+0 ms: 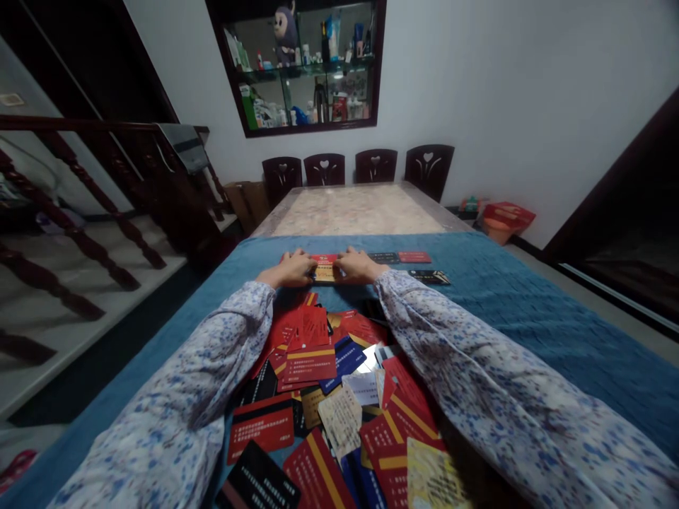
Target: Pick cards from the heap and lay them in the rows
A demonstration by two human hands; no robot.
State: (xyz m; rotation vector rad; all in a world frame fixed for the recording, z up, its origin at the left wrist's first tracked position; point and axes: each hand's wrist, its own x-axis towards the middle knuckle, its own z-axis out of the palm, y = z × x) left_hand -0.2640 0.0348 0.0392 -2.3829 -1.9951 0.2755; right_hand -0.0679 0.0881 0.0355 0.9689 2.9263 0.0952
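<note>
Both arms stretch forward over the table, in white sleeves with a blue floral print. My left hand [296,269] has its fingers curled at the left end of a gold-yellow card [325,271]. At the card's right end, the fingers of my right hand [359,267] are bent down onto it. Just behind it lies a red card [323,259], partly covered by my hands. Beyond my right hand sit a dark card [382,258], a red card [414,257] and a black card [429,276]. A loose heap of cards [310,364], mostly red, spreads between my forearms.
A blue cloth [509,311] covers the near part of the long table [366,208]. Several dark chairs [325,170] stand at its far end. To the left is a wooden railing [79,226]; a red bag [509,214] rests in a bin at the right.
</note>
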